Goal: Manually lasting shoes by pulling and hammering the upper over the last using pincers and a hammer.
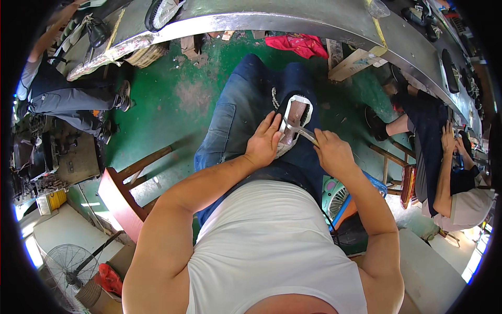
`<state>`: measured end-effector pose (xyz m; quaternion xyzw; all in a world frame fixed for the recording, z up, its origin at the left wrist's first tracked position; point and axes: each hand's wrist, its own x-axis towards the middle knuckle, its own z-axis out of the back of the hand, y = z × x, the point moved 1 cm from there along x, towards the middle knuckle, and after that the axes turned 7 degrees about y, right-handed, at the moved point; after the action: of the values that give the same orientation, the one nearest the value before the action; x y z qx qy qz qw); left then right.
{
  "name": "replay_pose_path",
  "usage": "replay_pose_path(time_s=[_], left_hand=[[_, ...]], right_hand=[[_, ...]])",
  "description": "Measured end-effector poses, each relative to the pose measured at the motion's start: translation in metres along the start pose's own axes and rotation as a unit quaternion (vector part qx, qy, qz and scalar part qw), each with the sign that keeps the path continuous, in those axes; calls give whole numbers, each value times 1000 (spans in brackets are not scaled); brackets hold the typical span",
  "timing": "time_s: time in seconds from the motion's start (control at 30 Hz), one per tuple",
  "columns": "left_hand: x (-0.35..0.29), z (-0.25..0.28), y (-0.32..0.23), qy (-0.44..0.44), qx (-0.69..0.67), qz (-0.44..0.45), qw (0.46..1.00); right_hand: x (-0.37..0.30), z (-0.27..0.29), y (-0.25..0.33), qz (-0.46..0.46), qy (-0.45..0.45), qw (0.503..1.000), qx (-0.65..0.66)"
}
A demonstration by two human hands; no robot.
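Note:
An unfinished dark shoe (296, 112) rests bottom-up across my thighs, its white lining edge folded around a brown insole. My left hand (263, 142) holds it by the left side, fingers stretched along the rim and thumb close to the near part. In my right hand (334, 153) is a hammer (306, 134), gripped by the handle, its metal head over the middle of the insole. Whether the head touches the insole I cannot tell. A pale beaded-looking strip (274, 98) lies on my jeans left of the shoe's far end.
A long metal bench (251, 20) curves across the front, with another shoe (161, 14) on it. Red cloth (298, 45) lies below. A co-worker sits at right near a wooden stool (389, 157); another stands at left. A green fan (334, 196) is beside my right hip.

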<state>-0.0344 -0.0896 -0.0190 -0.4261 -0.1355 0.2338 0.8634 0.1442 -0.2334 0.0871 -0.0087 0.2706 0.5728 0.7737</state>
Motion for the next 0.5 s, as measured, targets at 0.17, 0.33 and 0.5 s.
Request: replay_pose_path(time_s=[0.17, 0.33, 0.5], left_hand=[[9, 15, -11, 113, 124, -58, 984], [21, 30, -13, 197, 134, -26, 971], [39, 47, -46, 302, 189, 8, 935]], right_hand=[[-4, -28, -34, -2, 7, 994, 108], [6, 18, -40, -35, 165, 947, 273], [33, -12, -27, -38, -36, 972, 230]])
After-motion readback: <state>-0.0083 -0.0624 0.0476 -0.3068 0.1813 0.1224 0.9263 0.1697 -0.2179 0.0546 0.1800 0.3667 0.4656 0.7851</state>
